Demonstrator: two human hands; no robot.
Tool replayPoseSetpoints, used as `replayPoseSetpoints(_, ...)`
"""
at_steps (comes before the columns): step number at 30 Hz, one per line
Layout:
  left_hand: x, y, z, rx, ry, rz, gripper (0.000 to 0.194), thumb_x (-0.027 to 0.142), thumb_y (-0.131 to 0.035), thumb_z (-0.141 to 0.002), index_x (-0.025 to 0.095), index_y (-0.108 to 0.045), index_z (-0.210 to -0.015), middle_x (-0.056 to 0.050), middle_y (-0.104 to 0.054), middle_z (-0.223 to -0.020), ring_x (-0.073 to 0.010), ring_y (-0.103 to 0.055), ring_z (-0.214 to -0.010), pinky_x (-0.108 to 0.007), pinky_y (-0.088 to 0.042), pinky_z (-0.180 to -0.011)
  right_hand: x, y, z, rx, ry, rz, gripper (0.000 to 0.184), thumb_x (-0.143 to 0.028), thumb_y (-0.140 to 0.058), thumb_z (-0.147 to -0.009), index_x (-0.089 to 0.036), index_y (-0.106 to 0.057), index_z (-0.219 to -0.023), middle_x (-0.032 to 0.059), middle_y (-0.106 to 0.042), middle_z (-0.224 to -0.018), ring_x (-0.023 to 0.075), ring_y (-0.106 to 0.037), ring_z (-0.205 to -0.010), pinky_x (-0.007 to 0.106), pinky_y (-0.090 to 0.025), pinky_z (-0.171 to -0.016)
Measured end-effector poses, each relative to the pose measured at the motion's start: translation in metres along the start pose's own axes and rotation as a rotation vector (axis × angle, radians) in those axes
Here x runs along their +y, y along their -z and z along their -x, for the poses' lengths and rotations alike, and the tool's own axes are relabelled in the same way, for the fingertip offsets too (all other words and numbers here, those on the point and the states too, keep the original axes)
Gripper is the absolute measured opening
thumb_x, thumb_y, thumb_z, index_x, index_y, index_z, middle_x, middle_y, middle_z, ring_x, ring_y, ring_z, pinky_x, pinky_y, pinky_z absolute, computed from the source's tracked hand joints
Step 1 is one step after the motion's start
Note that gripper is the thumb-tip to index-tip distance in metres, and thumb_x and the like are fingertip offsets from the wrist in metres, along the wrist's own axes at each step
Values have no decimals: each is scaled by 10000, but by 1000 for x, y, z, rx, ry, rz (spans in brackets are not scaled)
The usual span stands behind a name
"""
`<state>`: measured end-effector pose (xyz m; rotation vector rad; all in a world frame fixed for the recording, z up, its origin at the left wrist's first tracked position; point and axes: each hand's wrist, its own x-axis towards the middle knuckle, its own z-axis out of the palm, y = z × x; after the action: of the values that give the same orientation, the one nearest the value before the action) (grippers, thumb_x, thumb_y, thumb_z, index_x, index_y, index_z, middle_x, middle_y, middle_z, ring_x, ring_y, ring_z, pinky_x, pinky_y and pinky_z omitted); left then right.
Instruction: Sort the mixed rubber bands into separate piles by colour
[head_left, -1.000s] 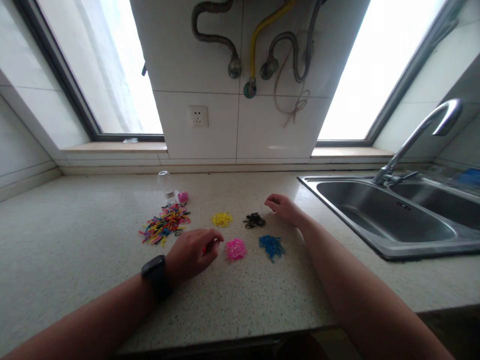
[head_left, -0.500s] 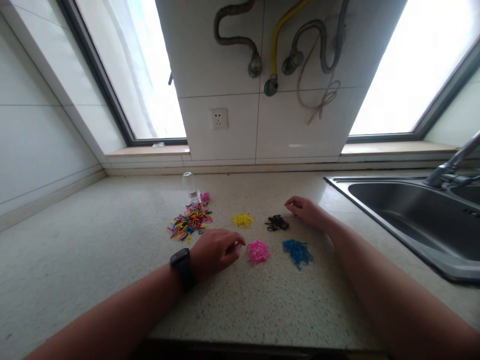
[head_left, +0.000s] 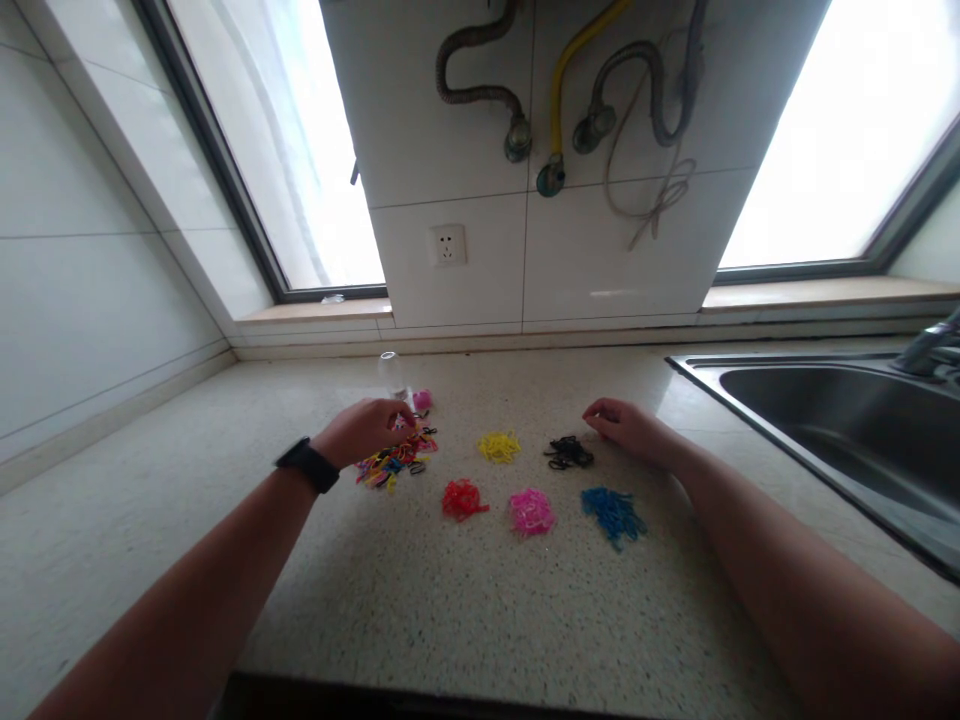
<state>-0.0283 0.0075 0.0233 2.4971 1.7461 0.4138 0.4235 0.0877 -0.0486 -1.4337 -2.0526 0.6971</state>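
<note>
Over the mixed pile of small colourful rubber bands [head_left: 390,462] is my left hand [head_left: 367,430], a dark watch [head_left: 309,464] on its wrist. Its fingers are bent together at the pile; what lies between them I cannot make out. My right hand [head_left: 626,430] rests on the counter beside the black rubber bands [head_left: 570,452], its fingers curled with no band visible in them. Separate heaps of yellow rubber bands [head_left: 499,446], red rubber bands [head_left: 463,499], pink rubber bands [head_left: 532,511] and blue rubber bands [head_left: 613,514] lie between and in front of the hands.
Behind the mixed pile stand a clear bottle [head_left: 392,374] and a pink cap [head_left: 422,399]. A steel sink [head_left: 694,372] is set into the speckled counter [head_left: 480,610] on the right. The tiled wall carries a socket [head_left: 448,245] and pipes above the counter.
My left hand has moved left and away from me, from beside the pink heap to the mixed pile, uncovering the red heap. My right hand stays by the black bands. The view has shifted slightly.
</note>
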Motion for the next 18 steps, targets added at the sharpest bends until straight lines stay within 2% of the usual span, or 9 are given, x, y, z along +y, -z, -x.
replayPoseSetpoints(3,-28,-3,0,-77,82,-4,364,515,-600,-837,195,-751,-924,11,-544,-638,-122,-447,-561,-249,-275,-549,1,0,0,-3,4,-2,342,-473,-553,-860,-177,-662,-993,30,-642,-688,184,-588,-654,301,-433,-611)
replayPoseSetpoints(6,-40,-7,-1,-132,78,10,412,565,-603,-821,195,-764,-904,20,-495,-609,-122,-433,-559,-244,-274,-539,3,-1,-2,-4,10,-9,343,-483,-552,-858,-181,-662,-978,33,-644,-700,189,-598,-663,306,-443,-626)
replayPoseSetpoints(12,-39,-7,-1,-175,74,15,434,577,-582,-830,213,-775,-969,21,-491,-610,-124,-431,-549,-251,-270,-536,4,-3,-3,14,14,-30,337,-475,-556,-846,-184,-642,-992,22,-634,-683,182,-593,-646,300,-439,-614)
replayPoseSetpoints(18,-40,-8,-1,-156,86,2,402,536,-585,-826,220,-773,-989,10,-519,-631,-131,-459,-561,-251,-277,-543,1,-1,-1,-12,19,-39,317,-464,-564,-847,-189,-646,-981,29,-644,-698,188,-603,-668,303,-445,-626)
